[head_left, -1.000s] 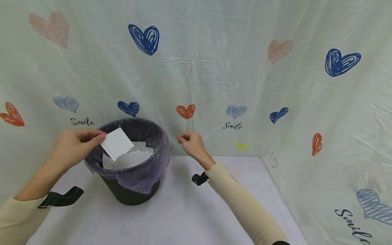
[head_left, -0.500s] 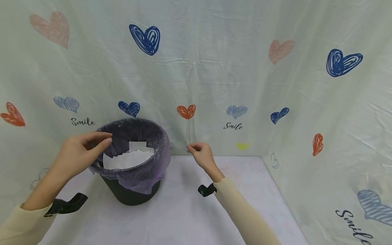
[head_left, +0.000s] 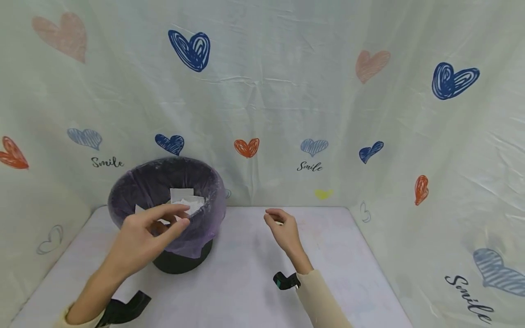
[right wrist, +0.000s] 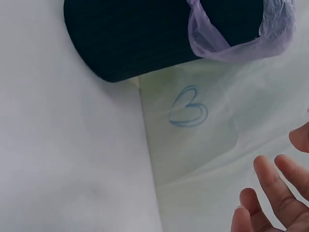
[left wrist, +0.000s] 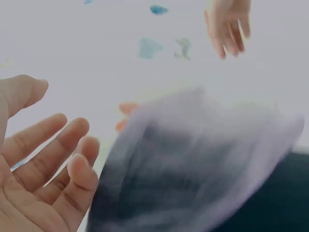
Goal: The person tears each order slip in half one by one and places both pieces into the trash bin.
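My left hand (head_left: pixel 147 237) hangs before the near rim of a dark bin, its fingers loosely bent with nothing between them. The left wrist view shows its fingers (left wrist: pixel 41 159) spread beside the blurred liner. A purple plastic liner (head_left: pixel 211 223) is folded over the rim of the bin (head_left: pixel 180 262). White paper pieces (head_left: pixel 182 195) lie inside, partly covered by the hand in the head view. To the right of the bin, my right hand (head_left: pixel 285 230) is above the table, fingers relaxed and holding nothing; in the right wrist view its fingers (right wrist: pixel 273 188) are apart.
The bin stands at the back left of a white table (head_left: pixel 246 282). Behind it and along the right side hangs a pale curtain (head_left: pixel 266 105) printed with hearts. Each wrist bears a black camera mount, the left one (head_left: pixel 127 310) lower in view.
The small lined paper has left my left hand. That hand has moved right and toward me, in front of the bin. My right hand has moved right and toward me, its fingers loosening.
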Demonstrator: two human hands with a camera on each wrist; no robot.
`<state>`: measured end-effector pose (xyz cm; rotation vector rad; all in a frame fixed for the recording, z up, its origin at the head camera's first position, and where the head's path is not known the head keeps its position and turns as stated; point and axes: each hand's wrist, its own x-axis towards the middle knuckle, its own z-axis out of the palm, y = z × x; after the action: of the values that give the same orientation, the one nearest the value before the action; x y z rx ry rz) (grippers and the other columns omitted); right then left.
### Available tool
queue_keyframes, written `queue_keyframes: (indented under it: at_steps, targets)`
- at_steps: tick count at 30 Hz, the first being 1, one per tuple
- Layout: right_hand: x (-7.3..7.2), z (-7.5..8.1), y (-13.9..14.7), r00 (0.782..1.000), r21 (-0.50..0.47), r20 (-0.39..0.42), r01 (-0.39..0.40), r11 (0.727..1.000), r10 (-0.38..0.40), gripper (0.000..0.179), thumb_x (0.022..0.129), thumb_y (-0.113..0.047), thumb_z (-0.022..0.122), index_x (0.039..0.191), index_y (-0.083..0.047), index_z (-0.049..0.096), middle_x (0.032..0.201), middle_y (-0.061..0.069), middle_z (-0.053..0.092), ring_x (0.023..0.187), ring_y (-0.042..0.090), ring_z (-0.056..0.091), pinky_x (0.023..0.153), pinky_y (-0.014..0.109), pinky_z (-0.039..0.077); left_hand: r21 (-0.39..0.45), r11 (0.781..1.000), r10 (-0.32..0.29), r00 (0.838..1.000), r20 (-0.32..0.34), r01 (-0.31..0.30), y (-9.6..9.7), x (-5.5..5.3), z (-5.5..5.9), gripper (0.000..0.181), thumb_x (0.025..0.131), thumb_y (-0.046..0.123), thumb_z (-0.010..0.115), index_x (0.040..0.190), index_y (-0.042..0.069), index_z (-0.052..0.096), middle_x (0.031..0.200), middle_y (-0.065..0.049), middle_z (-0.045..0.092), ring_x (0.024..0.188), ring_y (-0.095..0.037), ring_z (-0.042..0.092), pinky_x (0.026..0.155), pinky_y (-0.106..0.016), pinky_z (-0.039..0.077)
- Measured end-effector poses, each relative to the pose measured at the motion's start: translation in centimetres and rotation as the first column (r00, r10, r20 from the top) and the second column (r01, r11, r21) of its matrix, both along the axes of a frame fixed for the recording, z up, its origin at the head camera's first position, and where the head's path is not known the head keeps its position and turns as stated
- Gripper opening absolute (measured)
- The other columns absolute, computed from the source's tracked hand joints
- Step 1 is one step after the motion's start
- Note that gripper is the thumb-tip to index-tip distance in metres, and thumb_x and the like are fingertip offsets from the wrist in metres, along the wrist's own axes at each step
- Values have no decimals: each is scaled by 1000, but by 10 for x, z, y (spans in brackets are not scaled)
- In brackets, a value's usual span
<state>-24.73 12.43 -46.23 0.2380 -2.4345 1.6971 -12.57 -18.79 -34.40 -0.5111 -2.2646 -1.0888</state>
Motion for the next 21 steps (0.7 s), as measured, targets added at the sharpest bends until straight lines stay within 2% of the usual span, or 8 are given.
queue_keyframes:
  at_steps: [4,6,8,11,15,18,21]
  targets:
    - [13,-15,10,999,15,4,52,999,-52,24,98,-24,69,117,-11,75,104,7,77,104,23,71,87,36,54,64,992,-102,994,-42,105,25,8,-18,35,82,-2,82,113,14,77,92,4,76,76,-2,65,64,-14,51]
    - [19,-21,15,997,21,5,75,997,-75,25,98,-24,70,117,-10,74,104,7,77,105,24,71,87,34,54,90,987,-128,991,-37,131,39,11,-30,34,83,-1,82,112,16,77,91,5,76,74,-2,64,62,-16,51]
    - [24,-28,19,995,20,13,97,995,-98,25,97,-24,70,118,-10,74,104,7,77,106,24,71,86,33,54,111,982,-151,989,-4,150,52,12,-43,32,85,2,81,112,18,76,90,6,75,73,-2,63,60,-18,51]
    - [34,-37,25,992,25,37,119,993,-120,26,97,-25,71,119,-10,73,104,5,77,108,24,70,87,33,54,129,979,-170,982,86,158,69,12,-64,28,88,8,81,112,20,75,91,11,74,76,-1,63,60,-21,52]
    - [44,-48,27,990,53,61,127,990,-131,29,96,-26,72,122,-12,71,106,3,76,113,26,68,92,40,53,124,985,-144,967,210,120,85,12,-89,27,87,16,83,113,23,75,98,16,74,84,0,65,67,-25,54]
    - [50,-53,29,990,94,56,122,988,-127,34,96,-28,73,125,-13,69,112,4,75,118,28,66,96,49,51,116,992,-80,949,304,46,93,10,-104,30,85,19,85,112,26,76,103,20,73,92,-2,65,75,-28,55]
    - [55,-55,31,994,148,32,102,984,-108,40,95,-31,73,130,-13,67,120,7,73,122,30,63,100,54,49,86,996,-1,933,359,-32,98,6,-118,32,83,21,87,113,25,75,110,17,74,102,-8,68,86,-36,57]
